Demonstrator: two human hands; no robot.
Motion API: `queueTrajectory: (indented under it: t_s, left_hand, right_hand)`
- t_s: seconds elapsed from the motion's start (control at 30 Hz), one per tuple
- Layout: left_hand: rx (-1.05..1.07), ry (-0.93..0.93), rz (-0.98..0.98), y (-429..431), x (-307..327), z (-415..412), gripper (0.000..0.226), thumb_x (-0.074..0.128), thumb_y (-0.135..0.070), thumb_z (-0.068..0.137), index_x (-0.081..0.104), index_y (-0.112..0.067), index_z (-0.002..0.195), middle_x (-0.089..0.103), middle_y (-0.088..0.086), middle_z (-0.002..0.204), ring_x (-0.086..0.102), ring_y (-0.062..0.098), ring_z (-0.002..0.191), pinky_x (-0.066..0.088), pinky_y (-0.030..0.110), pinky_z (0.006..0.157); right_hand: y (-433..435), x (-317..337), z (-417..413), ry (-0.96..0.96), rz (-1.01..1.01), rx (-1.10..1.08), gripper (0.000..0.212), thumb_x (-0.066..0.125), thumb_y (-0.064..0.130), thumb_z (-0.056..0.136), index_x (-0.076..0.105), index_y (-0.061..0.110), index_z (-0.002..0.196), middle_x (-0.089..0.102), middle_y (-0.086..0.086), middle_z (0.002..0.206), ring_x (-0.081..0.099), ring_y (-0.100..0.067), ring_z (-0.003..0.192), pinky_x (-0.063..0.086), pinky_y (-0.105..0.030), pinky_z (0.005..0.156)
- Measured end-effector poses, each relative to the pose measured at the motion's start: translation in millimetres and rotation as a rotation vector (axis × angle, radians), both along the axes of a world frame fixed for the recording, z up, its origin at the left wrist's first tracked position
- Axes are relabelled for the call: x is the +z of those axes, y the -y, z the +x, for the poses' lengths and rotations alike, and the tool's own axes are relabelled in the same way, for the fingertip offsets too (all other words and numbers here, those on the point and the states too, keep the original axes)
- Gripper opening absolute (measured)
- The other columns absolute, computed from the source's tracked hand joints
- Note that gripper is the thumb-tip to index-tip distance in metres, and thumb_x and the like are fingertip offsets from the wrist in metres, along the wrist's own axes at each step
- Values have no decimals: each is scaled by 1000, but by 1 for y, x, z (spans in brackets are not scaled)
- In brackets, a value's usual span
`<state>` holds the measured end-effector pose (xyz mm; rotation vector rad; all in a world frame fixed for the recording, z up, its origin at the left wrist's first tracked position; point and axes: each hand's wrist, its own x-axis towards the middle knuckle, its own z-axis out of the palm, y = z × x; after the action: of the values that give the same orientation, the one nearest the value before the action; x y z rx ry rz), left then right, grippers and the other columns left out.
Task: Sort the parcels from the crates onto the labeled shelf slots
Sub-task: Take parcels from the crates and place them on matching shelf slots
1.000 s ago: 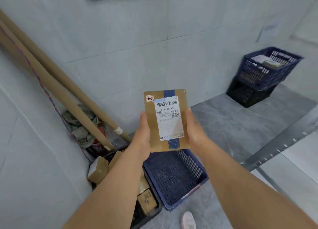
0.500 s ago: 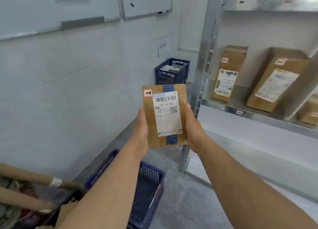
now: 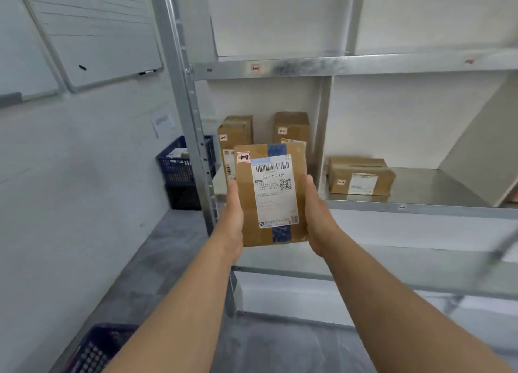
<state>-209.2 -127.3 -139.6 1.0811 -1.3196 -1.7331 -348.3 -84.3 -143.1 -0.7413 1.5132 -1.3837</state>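
Observation:
I hold a brown cardboard parcel (image 3: pixel 270 194) upright in front of me, its white shipping label and a small red-edged tag marked 1-4 facing me. My left hand (image 3: pixel 233 218) grips its left edge and my right hand (image 3: pixel 318 218) grips its right edge. Behind it stands the metal shelf (image 3: pixel 420 206) with small slot labels on its rails. Two upright parcels (image 3: pixel 291 127) stand in the left slot, partly hidden by the held parcel. A flat parcel (image 3: pixel 361 176) lies in the slot to the right.
A shelf upright (image 3: pixel 185 114) rises just left of the parcel. Stacked blue and black crates (image 3: pixel 179 168) sit against the wall behind it. Another blue crate (image 3: pixel 98 350) is at the bottom left by my arm. A whiteboard (image 3: pixel 92 28) hangs on the left wall.
My view has swung right and up from the floor crates to the shelf. The parcel stays held in both hands and is now nearer the shelf's left slot.

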Motion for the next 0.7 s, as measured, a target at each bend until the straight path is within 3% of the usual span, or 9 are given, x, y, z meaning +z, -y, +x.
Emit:
queueTrajectory:
  t_s: [0.07,0.2,0.33,0.43,0.6,0.7]
  left_hand:
    - [-38,-9,-13,-10,9,-32,72,15,-84,83,46,-48,138,51,-6,145,41,22,137,30,57,112]
    - [-121,-7,-50,-34,23,-89,68,10,-74,91,40,-43,143,42,-6,151,31,22,143,21,48,116]
    - [-195,27,-82,-57,31,-145,73,11,-77,85,31,-45,146,32,-5,157,24,25,147,15,53,117]
    - [-262,19,-97,-73,35,-180,66,10,-72,90,32,-44,146,34,-6,155,25,24,146,16,52,116]
    - [-407,-2,-120,-98,38,-228,66,9,-73,90,36,-46,143,38,-6,153,30,23,143,19,51,116]
    - [-552,-7,-139,-108,42,-250,61,7,-72,89,44,-49,133,51,-7,140,48,19,125,35,45,102]
  right_hand:
    - [-16,7,-30,3,-33,-35,66,15,76,89,60,41,123,66,0,125,60,-26,116,40,-59,105]
    - [-49,22,-83,-2,-54,-124,62,17,77,89,67,42,103,69,4,112,62,-24,109,41,-56,104]
    - [-83,29,-129,-20,-70,-216,65,16,78,88,65,40,108,67,3,114,59,-28,113,41,-56,104]
    - [-109,29,-159,-45,-88,-303,66,15,76,90,63,39,117,66,3,116,60,-27,112,45,-51,101]
    - [-148,32,-196,-30,-98,-440,67,16,77,89,58,38,124,63,1,126,57,-27,115,41,-55,104]
    - [-168,35,-210,-25,-97,-537,65,18,78,87,55,40,125,60,2,129,56,-29,117,40,-57,104]
